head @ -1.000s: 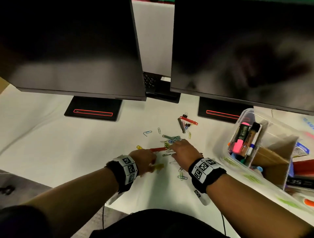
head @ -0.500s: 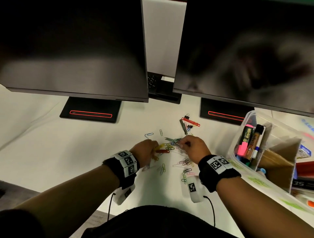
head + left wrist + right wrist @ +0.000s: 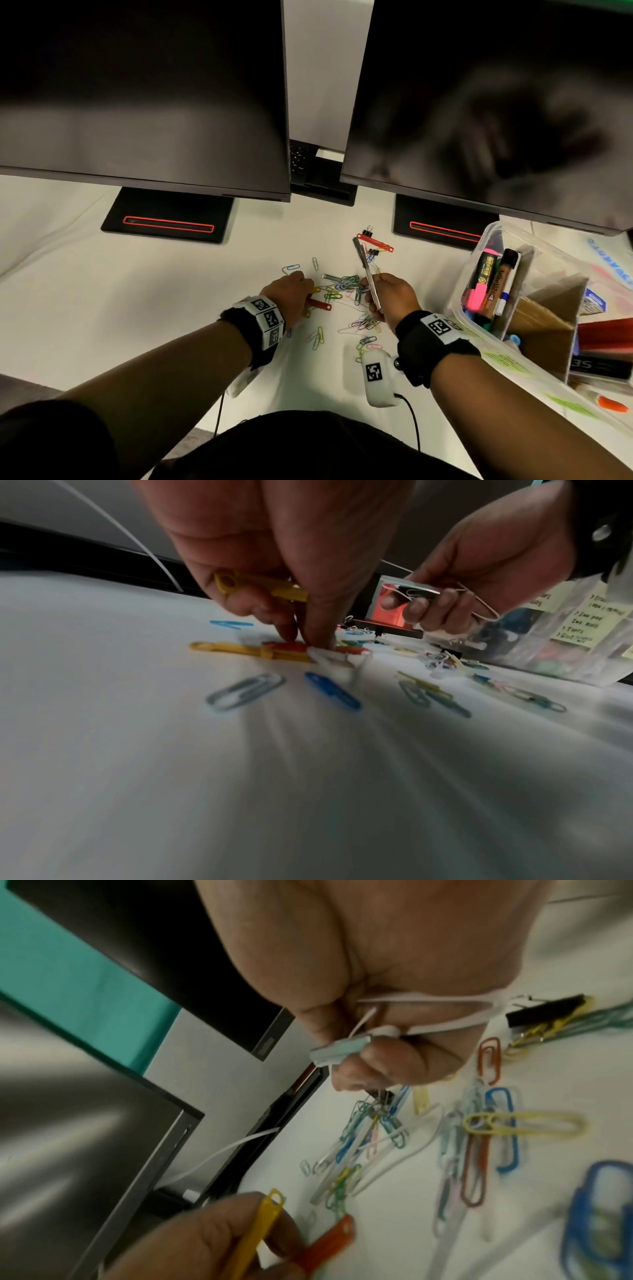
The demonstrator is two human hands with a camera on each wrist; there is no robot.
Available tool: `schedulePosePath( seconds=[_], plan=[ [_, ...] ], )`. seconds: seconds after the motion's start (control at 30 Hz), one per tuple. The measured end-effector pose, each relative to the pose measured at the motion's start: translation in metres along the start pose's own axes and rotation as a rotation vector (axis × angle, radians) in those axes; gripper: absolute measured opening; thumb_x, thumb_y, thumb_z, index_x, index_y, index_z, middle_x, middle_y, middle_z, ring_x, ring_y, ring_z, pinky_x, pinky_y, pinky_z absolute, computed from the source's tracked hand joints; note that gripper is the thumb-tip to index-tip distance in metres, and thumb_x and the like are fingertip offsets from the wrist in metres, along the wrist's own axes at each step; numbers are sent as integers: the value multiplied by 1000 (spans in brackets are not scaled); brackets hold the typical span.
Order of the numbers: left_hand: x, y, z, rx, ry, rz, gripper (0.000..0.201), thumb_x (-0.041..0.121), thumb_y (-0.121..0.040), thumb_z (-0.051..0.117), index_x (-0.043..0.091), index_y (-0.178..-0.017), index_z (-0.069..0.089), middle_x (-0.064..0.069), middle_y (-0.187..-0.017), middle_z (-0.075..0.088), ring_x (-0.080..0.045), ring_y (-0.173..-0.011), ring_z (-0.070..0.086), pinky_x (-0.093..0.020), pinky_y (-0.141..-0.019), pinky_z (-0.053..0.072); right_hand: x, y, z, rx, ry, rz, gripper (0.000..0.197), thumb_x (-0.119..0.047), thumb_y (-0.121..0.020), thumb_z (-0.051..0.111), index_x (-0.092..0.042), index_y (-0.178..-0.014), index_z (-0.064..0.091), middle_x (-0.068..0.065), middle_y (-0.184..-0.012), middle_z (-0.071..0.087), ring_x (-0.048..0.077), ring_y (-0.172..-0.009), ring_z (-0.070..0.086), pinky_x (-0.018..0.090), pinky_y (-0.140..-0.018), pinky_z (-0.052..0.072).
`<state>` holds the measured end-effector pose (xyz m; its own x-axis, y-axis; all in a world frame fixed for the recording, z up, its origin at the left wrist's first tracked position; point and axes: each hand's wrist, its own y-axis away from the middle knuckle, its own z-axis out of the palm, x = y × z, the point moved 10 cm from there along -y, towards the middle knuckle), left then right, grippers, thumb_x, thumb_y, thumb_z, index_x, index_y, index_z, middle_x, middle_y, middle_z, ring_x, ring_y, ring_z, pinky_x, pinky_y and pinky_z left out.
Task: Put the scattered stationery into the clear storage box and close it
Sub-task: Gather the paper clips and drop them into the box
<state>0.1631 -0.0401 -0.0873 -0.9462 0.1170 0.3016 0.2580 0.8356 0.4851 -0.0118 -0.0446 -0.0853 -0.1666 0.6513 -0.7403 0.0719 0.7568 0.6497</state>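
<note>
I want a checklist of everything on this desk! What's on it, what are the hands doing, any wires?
Surface: white desk, lit unevenly.
Job's things: paper clips scattered mid-desk; red strip and binder clips further back; clear box open at right, markers inside.
Clutter: sticky notes on the box side; packets beyond it, unclear.
Hands: left hand holds a yellow strip, fingertips on a red strip; right hand grips a metal strip and wire clips.
Cables: black lead from the right wrist camera; white cable by the monitors.
Surroundings: two dark monitors on stands.
</note>
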Motion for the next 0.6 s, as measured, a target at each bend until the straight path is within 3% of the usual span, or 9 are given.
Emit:
schedulePosePath(
  seconds=[0.07,0.2,0.27,0.3,0.33,0.4,0.47,0.53,0.6],
  plan=[
    [0,-3,1,-6,-25,-7,29,26,-94,46,12,-119,49,-11,-122,52,-29,-113,53,-36,-93,44,4,4,6,-63,-188,82,28,-12,-96,35,-6,-84,59,8,-59,47,18,-46,41,23,-48,33],
    [-7,-3,-4,21,7,-21,24,26,-94,43,15,-114,50,-11,-118,58,-29,-108,56,-36,-88,46,10,7,13,-219,-422,200,47,-42,-97,35,-8,-83,64,7,-61,57,22,-60,54,35,-66,48],
    [-12,-3,-12,74,73,-30,21,25,-95,44,15,-112,50,-12,-113,59,-28,-100,57,-35,-80,47,10,8,13,-241,-439,209,39,-40,-95,44,-11,-80,63,6,-62,57,21,-59,55,34,-64,48],
    [-15,-3,-16,97,90,-35,22,24,-95,43,14,-114,49,-12,-113,59,-28,-100,57,-35,-80,46,9,7,11,-224,-404,196,27,-31,-95,49,-12,-79,60,6,-62,55,19,-56,54,31,-59,47],
    [-17,-2,-20,115,89,-38,24,22,-96,41,13,-117,49,-12,-114,58,-28,-102,55,-35,-81,45,8,6,8,-192,-341,160,16,-18,-94,50,-13,-79,55,6,-62,52,17,-51,51,26,-52,44],
    [-23,0,-26,130,86,-48,27,17,-97,38,11,-122,48,-12,-118,57,-28,-107,53,-36,-89,45,2,-1,2,-108,-124,41,21,0,-92,44,-15,-78,48,8,-63,47,17,-48,44,23,-46,34],
    [-31,3,-26,112,141,-70,27,13,-96,40,10,-122,48,-11,-120,56,-28,-108,55,-36,-93,46,-7,-5,2,-59,230,-88,23,-1,-91,41,-17,-78,48,7,-67,50,20,-53,44,25,-51,35],
    [-38,5,-20,72,191,-84,26,9,-94,42,10,-119,50,-11,-118,56,-28,-105,58,-35,-92,47,-16,-7,6,-21,652,-229,13,-9,-90,45,-14,-84,55,9,-79,59,25,-70,52,27,-63,38],
    [-41,8,-16,44,211,-72,25,6,-92,42,10,-116,51,-12,-116,58,-27,-102,59,-34,-91,48,-20,-3,16,-10,932,-339,12,-17,-89,52,-9,-93,60,12,-94,65,29,-87,57,28,-71,39]
  ],
)
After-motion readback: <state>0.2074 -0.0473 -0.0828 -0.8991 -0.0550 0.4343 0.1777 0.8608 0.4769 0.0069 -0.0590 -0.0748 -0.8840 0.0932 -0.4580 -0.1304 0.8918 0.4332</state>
